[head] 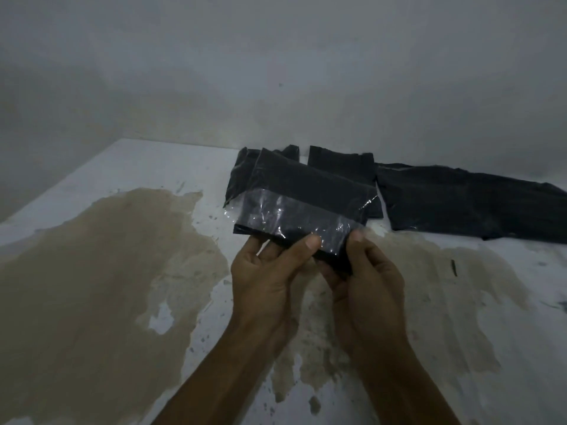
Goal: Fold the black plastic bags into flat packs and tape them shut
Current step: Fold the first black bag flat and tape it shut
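Note:
I hold a folded black plastic pack point(310, 185) above the table, tilted away from me. A strip of clear tape point(294, 214) runs across its near half, its ends sticking out past both sides. My left hand point(270, 271) grips the pack's near edge, thumb on top of the tape and fingers underneath. My right hand point(365, 277) pinches the near right corner, thumb on the tape. Behind the pack lie more folded black bags point(343, 162) by the wall, and a longer flat black bag point(466, 204) lies to the right.
The table point(138, 167) is white with large worn brown patches point(92, 271). A grey wall point(276, 72) stands right behind the bags. A small dark sliver point(453, 267) lies on the table at the right.

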`<move>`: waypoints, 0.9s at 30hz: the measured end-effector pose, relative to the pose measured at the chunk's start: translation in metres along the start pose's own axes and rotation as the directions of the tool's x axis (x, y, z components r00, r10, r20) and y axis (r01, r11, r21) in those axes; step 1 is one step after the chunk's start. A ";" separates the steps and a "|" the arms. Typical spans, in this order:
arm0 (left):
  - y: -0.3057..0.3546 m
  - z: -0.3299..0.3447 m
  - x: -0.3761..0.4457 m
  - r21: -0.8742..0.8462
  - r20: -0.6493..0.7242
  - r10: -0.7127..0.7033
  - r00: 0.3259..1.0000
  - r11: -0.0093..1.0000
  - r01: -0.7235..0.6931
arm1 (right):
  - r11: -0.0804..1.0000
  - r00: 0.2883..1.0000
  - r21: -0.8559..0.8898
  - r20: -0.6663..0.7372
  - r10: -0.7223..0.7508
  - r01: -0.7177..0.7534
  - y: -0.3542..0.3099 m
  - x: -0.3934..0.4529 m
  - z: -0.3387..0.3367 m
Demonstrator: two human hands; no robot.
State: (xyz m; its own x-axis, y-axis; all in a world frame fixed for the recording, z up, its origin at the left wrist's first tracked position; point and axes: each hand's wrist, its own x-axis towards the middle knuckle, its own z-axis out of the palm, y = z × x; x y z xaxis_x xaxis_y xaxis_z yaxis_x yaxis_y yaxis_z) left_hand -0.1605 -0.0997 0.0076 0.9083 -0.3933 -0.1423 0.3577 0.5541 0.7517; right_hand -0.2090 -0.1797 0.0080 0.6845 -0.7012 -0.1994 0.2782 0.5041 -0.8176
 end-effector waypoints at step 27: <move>0.009 -0.006 0.013 0.097 0.004 0.072 0.997 0.993 -0.072 | 0.996 0.993 -0.053 0.098 -0.070 0.076 0.000 -0.002 0.000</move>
State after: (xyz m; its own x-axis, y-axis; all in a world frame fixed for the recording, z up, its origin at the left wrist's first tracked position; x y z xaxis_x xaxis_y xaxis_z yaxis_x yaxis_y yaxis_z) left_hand -0.1444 -0.0955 0.0092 0.9309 -0.3553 -0.0854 0.2687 0.5072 0.8188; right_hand -0.2104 -0.1784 0.0080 0.7261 -0.6820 -0.0875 0.2933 0.4224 -0.8576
